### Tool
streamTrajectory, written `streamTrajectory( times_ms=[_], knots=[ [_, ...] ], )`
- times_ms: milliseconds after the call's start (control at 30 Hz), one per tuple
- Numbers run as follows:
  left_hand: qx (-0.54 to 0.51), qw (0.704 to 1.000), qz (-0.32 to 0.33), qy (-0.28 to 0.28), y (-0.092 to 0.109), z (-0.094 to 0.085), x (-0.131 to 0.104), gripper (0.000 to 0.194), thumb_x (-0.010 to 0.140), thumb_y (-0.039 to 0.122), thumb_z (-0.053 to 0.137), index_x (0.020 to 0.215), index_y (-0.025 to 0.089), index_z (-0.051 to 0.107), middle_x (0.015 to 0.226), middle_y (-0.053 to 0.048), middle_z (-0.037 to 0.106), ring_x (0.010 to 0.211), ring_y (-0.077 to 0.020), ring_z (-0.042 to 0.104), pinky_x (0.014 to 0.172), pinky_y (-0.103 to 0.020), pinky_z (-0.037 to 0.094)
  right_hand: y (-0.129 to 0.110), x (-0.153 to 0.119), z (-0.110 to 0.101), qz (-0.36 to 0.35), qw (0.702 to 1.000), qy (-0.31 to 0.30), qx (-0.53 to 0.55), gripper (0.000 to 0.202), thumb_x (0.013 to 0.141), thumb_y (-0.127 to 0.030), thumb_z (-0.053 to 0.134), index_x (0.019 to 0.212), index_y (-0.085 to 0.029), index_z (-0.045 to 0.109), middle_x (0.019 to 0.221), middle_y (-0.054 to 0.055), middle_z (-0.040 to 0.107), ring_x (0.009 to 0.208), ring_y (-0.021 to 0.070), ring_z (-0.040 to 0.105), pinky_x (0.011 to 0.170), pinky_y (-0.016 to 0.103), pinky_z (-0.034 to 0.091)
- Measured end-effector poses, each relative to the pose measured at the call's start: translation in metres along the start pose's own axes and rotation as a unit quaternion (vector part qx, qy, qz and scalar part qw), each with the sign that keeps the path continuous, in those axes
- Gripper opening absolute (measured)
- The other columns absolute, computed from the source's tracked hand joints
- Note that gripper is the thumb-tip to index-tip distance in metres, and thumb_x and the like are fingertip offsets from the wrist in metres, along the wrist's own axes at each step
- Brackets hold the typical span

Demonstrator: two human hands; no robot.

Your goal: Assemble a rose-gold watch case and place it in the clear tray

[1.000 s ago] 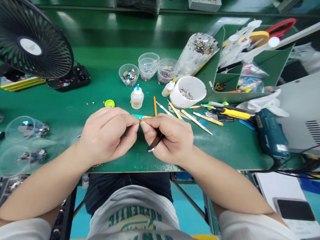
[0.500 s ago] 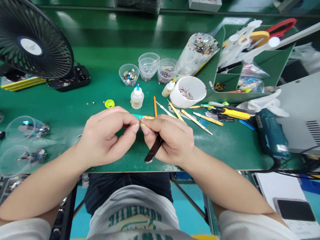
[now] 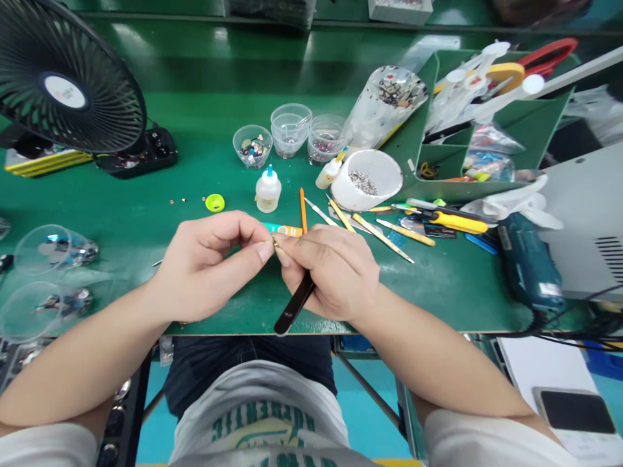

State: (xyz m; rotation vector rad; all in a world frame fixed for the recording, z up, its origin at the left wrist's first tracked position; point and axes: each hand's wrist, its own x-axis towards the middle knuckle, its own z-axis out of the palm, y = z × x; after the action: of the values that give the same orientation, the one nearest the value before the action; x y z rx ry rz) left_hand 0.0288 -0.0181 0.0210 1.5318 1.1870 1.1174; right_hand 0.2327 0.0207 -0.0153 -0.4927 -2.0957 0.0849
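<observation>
Above tabletop [image 3: 448,285] | left hand [image 3: 209,269], right hand [image 3: 343,272]: fingers pinching gold-coloured piece [image 3: 276,244] between them | black tweezers [image 3: 294,306] in right palm, handle now further out; piece less hidden, likely easier to inspect.

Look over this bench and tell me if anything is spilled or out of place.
A few tiny bits lie loose on the green bench by the lime-green cap, outside any container, so they look stray.
</observation>
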Motion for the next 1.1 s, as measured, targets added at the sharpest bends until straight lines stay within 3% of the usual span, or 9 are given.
streamTrajectory(
  times_ms=[100, 200, 333, 500, 633, 800, 933, 1000, 1100],
  knots=[
    [0.009, 1.0, -0.006, 0.004, -0.001, 0.0, 0.0, 0.011, 0.094, 0.021, 0.073, 0.083, 0.021, 0.073, 0.073, 0.002, 0.072, 0.065, -0.0111, 0.064, 0.061, -0.024, 0.054, 0.001, 0.0, 0.001, -0.003, 1.0, -0.002, -0.013, 0.017, 0.098, -0.01, 0.068, 0.115, -0.009, 0.071, 0.086, 0.008, 0.078, 0.067, 0.0173, 0.07, 0.065, 0.031, 0.061],
    [0.122, 0.988, 0.091, 0.031, -0.006, 0.001, -0.002, 0.012, 0.097, 0.017, 0.067, 0.087, 0.022, 0.07, 0.078, 0.002, 0.073, 0.07, -0.0119, 0.066, 0.065, -0.026, 0.055, -0.001, 0.0, 0.003, 0.013, 1.0, 0.001, -0.004, 0.019, 0.097, -0.011, 0.071, 0.116, -0.01, 0.073, 0.087, 0.008, 0.079, 0.068, 0.0174, 0.072, 0.066, 0.03, 0.063],
    [0.322, 0.906, 0.27, 0.054, -0.014, -0.001, -0.001, 0.011, 0.095, 0.013, 0.067, 0.094, 0.024, 0.067, 0.085, -0.001, 0.076, 0.076, -0.0161, 0.07, 0.07, -0.032, 0.055, -0.006, 0.002, 0.004, 0.067, 0.997, 0.0, 0.036, 0.016, 0.095, -0.009, 0.072, 0.111, -0.012, 0.074, 0.087, 0.007, 0.082, 0.069, 0.0156, 0.075, 0.069, 0.027, 0.065],
    [0.409, 0.84, 0.353, 0.051, -0.02, -0.005, 0.002, 0.012, 0.093, 0.015, 0.069, 0.099, 0.025, 0.066, 0.087, -0.004, 0.078, 0.077, -0.0222, 0.074, 0.071, -0.039, 0.056, -0.009, 0.003, 0.004, 0.1, 0.994, 0.009, 0.038, 0.01, 0.096, -0.01, 0.071, 0.101, -0.018, 0.074, 0.084, 0.004, 0.082, 0.067, 0.0138, 0.075, 0.068, 0.024, 0.065],
    [0.365, 0.877, 0.311, 0.042, -0.016, -0.004, 0.0, 0.01, 0.095, 0.015, 0.067, 0.096, 0.024, 0.065, 0.086, -0.002, 0.076, 0.076, -0.0187, 0.071, 0.07, -0.035, 0.055, -0.007, 0.004, 0.002, 0.076, 0.996, -0.004, 0.039, 0.011, 0.096, -0.009, 0.071, 0.102, -0.018, 0.074, 0.084, 0.004, 0.082, 0.066, 0.014, 0.075, 0.065, 0.025, 0.063],
    [0.216, 0.962, 0.167, 0.01, -0.005, -0.004, 0.001, 0.013, 0.096, 0.013, 0.064, 0.087, 0.022, 0.065, 0.077, 0.002, 0.071, 0.069, -0.0117, 0.064, 0.065, -0.027, 0.053, 0.004, 0.003, 0.001, -0.011, 1.0, 0.002, 0.006, 0.01, 0.099, -0.014, 0.071, 0.109, -0.014, 0.074, 0.081, 0.006, 0.079, 0.063, 0.0152, 0.069, 0.061, 0.029, 0.059],
    [0.097, 0.994, 0.043, -0.032, -0.003, -0.006, 0.005, 0.016, 0.097, 0.018, 0.063, 0.082, 0.021, 0.066, 0.069, 0.002, 0.068, 0.06, -0.012, 0.061, 0.054, -0.026, 0.049, 0.012, 0.001, 0.002, -0.064, 0.998, 0.0, -0.027, 0.019, 0.101, -0.016, 0.069, 0.119, -0.015, 0.075, 0.084, 0.006, 0.08, 0.065, 0.0162, 0.07, 0.058, 0.03, 0.058],
    [0.105, 0.993, 0.045, -0.031, -0.004, -0.006, 0.005, 0.015, 0.097, 0.019, 0.063, 0.082, 0.021, 0.066, 0.068, 0.002, 0.068, 0.059, -0.012, 0.061, 0.053, -0.026, 0.049, 0.011, 0.001, 0.003, -0.043, 0.999, 0.0, -0.019, 0.02, 0.101, -0.017, 0.069, 0.119, -0.016, 0.076, 0.087, 0.006, 0.082, 0.066, 0.0158, 0.071, 0.059, 0.03, 0.058],
    [0.235, 0.959, 0.156, 0.015, -0.009, -0.004, 0.003, 0.012, 0.096, 0.016, 0.063, 0.086, 0.023, 0.064, 0.077, 0.001, 0.072, 0.067, -0.0137, 0.066, 0.062, -0.029, 0.052, 0.003, 0.002, 0.005, 0.027, 0.999, 0.003, 0.022, 0.014, 0.099, -0.014, 0.071, 0.112, -0.016, 0.076, 0.087, 0.006, 0.082, 0.068, 0.0145, 0.073, 0.063, 0.027, 0.061]
  ],
)
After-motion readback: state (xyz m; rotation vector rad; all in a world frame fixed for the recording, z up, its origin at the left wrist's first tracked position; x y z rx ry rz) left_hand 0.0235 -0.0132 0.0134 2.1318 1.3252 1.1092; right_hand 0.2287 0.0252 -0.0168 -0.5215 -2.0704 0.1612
